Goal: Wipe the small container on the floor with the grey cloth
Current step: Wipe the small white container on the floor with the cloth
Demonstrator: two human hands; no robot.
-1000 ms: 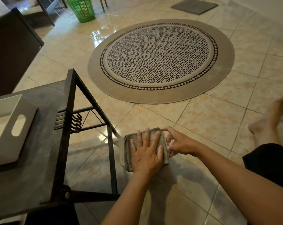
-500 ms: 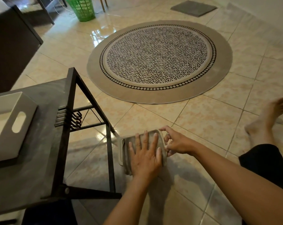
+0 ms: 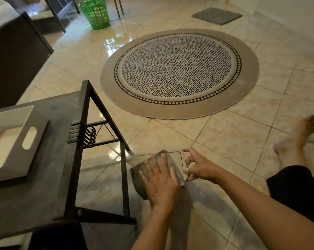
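Pressing flat, fingers spread, the left hand (image 3: 159, 179) pins a crumpled grey cloth (image 3: 140, 179) onto a small beige rounded-rectangular container (image 3: 177, 157) on the tiled floor (image 3: 224, 138), just beside the dark metal-framed table (image 3: 84, 159). Cloth hides most of the container; only far edge & right rim show. Right hand (image 3: 199, 166) pinches that rim w/ fingertips. Bare foot (image 3: 296, 134) at right is blurred.

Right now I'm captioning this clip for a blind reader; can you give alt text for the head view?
A left hand presses a grey cloth onto a small container on the tiled floor, while the right hand steadies its edge. A dark table with a white tray stands left; a round rug lies beyond.
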